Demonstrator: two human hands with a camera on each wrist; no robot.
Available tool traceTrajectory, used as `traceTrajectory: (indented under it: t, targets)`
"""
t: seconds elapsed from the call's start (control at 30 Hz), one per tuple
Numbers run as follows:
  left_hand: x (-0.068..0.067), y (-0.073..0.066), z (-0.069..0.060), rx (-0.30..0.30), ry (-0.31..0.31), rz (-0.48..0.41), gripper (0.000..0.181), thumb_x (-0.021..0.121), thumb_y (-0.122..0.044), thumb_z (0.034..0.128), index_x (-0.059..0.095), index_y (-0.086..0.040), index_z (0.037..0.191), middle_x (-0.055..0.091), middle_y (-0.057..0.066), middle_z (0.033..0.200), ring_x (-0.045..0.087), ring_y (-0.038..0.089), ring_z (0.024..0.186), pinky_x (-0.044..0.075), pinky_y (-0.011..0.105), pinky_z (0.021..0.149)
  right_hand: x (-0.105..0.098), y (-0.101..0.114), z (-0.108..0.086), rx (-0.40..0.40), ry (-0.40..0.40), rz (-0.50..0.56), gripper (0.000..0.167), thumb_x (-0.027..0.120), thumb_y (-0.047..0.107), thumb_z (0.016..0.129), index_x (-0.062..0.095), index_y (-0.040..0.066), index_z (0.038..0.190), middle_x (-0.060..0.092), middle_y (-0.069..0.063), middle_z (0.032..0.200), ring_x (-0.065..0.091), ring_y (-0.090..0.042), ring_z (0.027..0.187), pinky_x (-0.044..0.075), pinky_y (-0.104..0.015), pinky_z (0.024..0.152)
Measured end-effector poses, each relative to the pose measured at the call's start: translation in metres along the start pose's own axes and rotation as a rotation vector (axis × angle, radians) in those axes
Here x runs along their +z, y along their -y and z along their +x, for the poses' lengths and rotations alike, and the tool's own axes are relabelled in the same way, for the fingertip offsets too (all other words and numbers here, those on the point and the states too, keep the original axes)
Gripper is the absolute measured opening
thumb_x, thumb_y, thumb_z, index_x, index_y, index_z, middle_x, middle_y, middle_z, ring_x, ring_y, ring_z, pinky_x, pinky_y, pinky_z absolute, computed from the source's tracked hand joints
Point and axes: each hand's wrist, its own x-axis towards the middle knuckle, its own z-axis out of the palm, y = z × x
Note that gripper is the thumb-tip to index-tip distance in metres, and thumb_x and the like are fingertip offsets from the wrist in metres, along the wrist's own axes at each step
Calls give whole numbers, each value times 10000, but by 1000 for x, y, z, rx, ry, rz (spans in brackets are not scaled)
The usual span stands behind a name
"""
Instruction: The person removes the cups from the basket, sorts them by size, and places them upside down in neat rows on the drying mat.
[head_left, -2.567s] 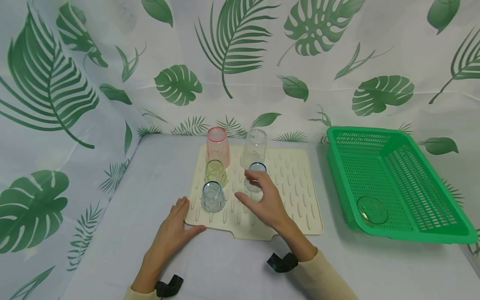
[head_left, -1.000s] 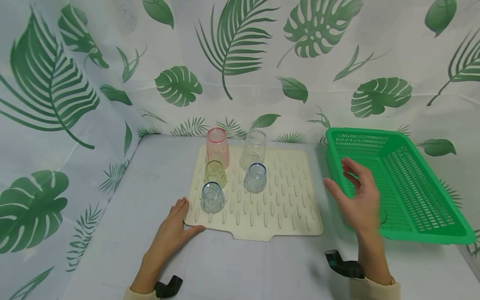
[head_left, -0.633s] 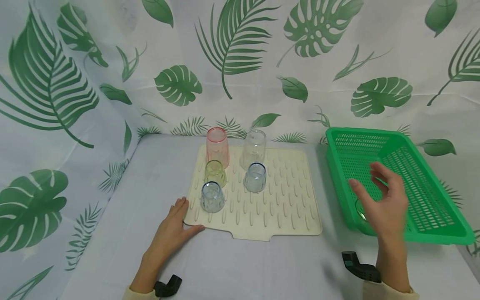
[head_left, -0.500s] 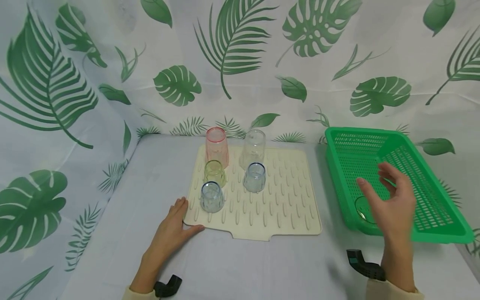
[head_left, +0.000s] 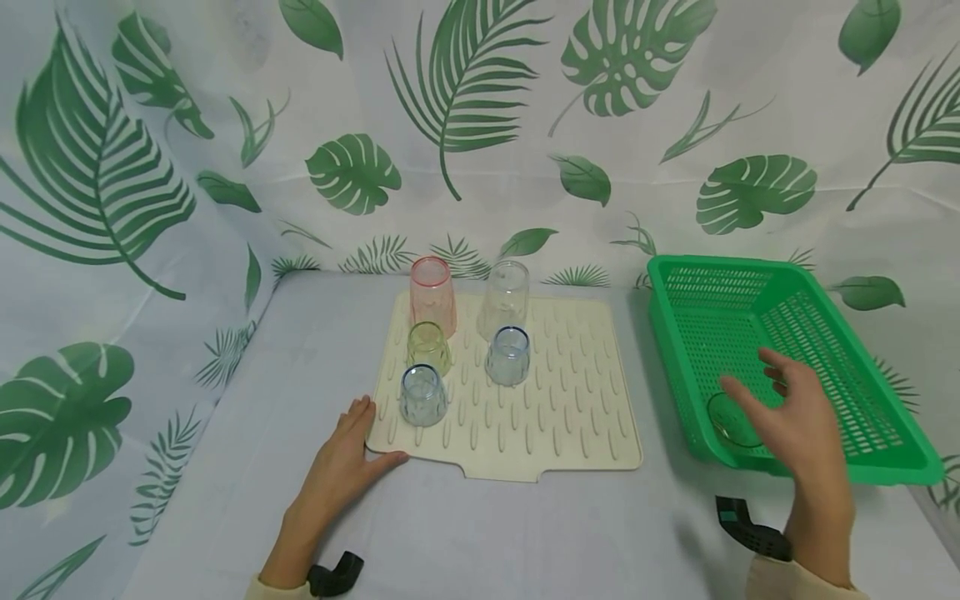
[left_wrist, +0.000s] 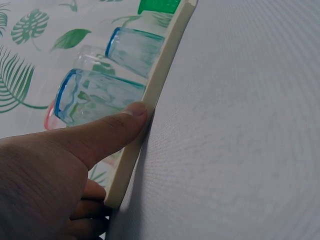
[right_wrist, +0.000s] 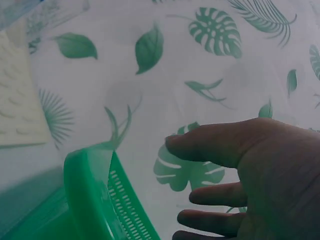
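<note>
My left hand (head_left: 341, 467) rests at the near left corner of a cream ridged drying mat (head_left: 573, 400), its thumb along the front edge in the left wrist view. On the mat's left side stand a tall pink glass (head_left: 432, 300), a short yellow-green glass (head_left: 428, 350) and a short blue-rimmed glass (head_left: 423, 398). Beside them are a tall clear glass (head_left: 506, 296) and a second blue-rimmed glass (head_left: 508, 358). Above the green plastic basket (head_left: 675, 375) hovers my right hand (head_left: 806, 425), thumb and fingers spread apart, holding nothing. A round see-through glass item (head_left: 731, 421) lies inside the basket's near left corner.
The basket's raised rim stands right of the mat, with a strip of light tablecloth (head_left: 525, 542) between them. A leaf-printed white sheet (head_left: 495, 192) rises behind and along the left. Each wrist carries a black camera mount.
My right hand has moved from beside the second blue-rimmed glass across to the basket, and lately a little lower and further right. My left hand and the glasses stay put.
</note>
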Motion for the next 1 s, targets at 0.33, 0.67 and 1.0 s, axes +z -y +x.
traceTrajectory:
  t: [0.33, 0.67, 1.0]
  targets:
    - [-1, -1, -1, -8, 9, -7, 1015, 758, -549, 829, 335, 51, 1529, 295, 260, 1609, 234, 422, 1519, 263, 579, 1219, 0, -17, 8, -77, 307, -132, 758, 570, 412, 1006, 353, -170, 1442, 364, -442, 1429, 334, -629, 1300, 352, -763, 958]
    - [-3, -4, -1, -7, 9, -10, 1005, 767, -527, 829, 339, 58, 1524, 297, 262, 1607, 237, 423, 1517, 263, 577, 1219, 1, -26, 6, -158, 410, -206, 559, 479, 319, 1058, 468, -120, 1404, 408, -427, 1422, 381, -629, 1278, 379, -740, 955]
    - [-3, -3, -1, -2, 6, -9, 1006, 770, -522, 828, 337, 63, 1523, 296, 261, 1607, 239, 423, 1517, 263, 574, 1221, -2, -30, 9, -112, 473, -274, 667, 583, 314, 1002, 386, -143, 1447, 353, -467, 1421, 364, -661, 1255, 400, -760, 939]
